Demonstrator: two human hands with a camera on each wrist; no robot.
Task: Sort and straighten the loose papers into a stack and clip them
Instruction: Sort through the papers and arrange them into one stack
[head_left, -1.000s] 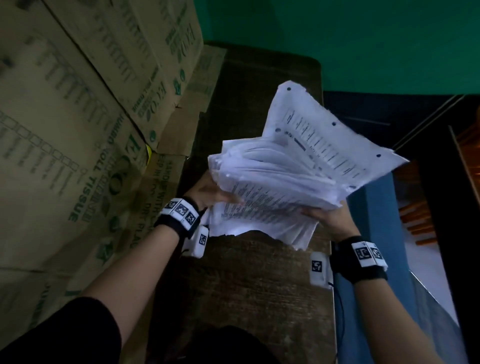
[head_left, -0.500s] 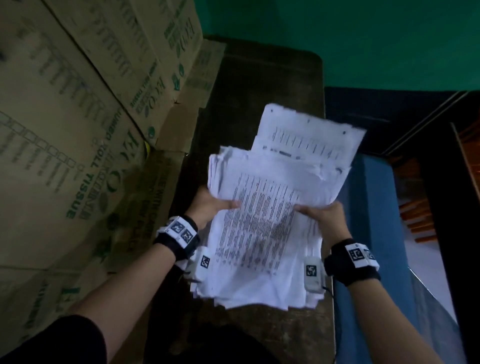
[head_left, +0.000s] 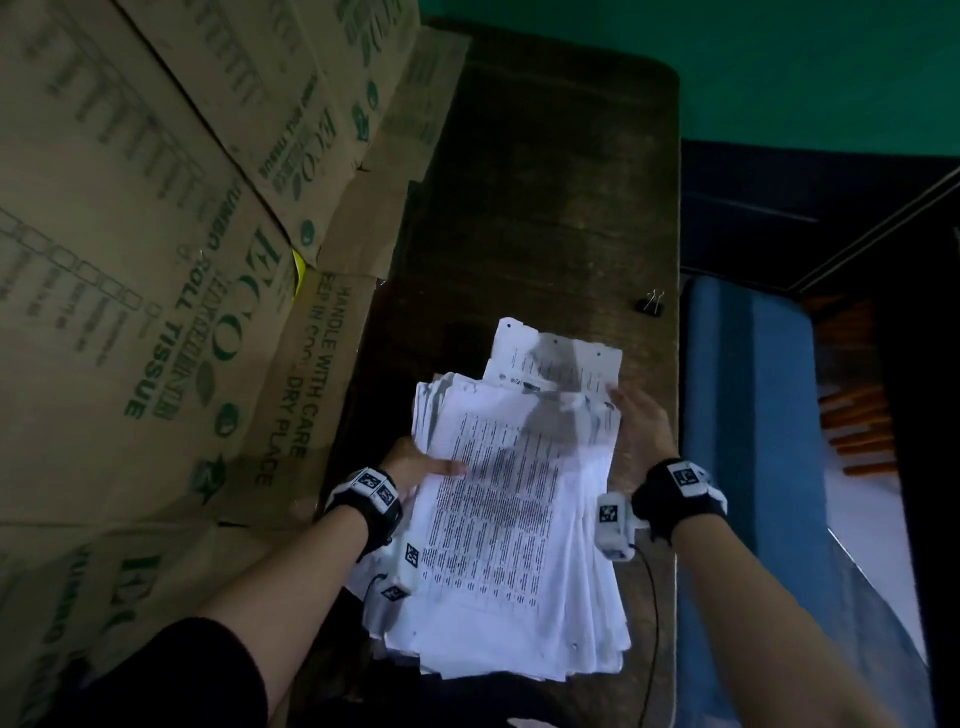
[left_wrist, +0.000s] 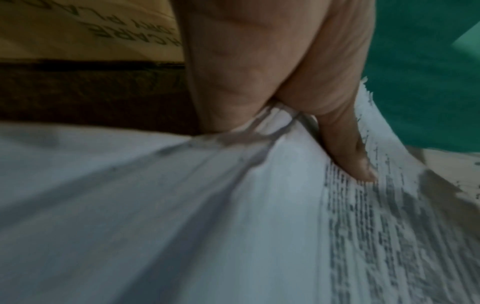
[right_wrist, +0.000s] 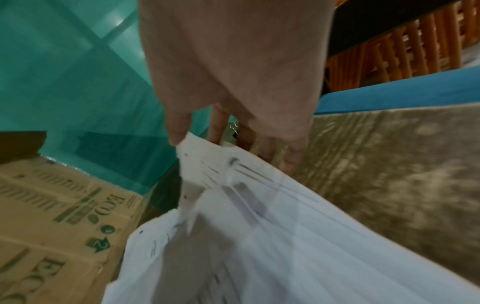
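Observation:
A thick, uneven stack of printed white papers (head_left: 511, 519) lies low over the dark wooden table (head_left: 545, 182); whether it rests on it I cannot tell. One punched sheet (head_left: 556, 356) sticks out past the far end. My left hand (head_left: 421, 465) grips the stack's left edge, thumb (left_wrist: 348, 156) on the top page and fingers hidden underneath. My right hand (head_left: 641, 426) lies with straight fingers (right_wrist: 291, 150) along the stack's far right edge, its thumb touching the corner of the protruding sheet. A black binder clip (head_left: 650, 303) sits on the table beyond my right hand.
Large printed cardboard boxes (head_left: 156, 260) lean against the table's left side. A blue padded seat (head_left: 753, 389) runs along the right edge, with orange wooden slats (head_left: 857, 415) beyond it. A green wall (head_left: 779, 62) stands behind the table's far end.
The stack came down from a raised, tilted hold to lie flat and nearer my body. My right hand slid from the near right edge up to the far right corner.

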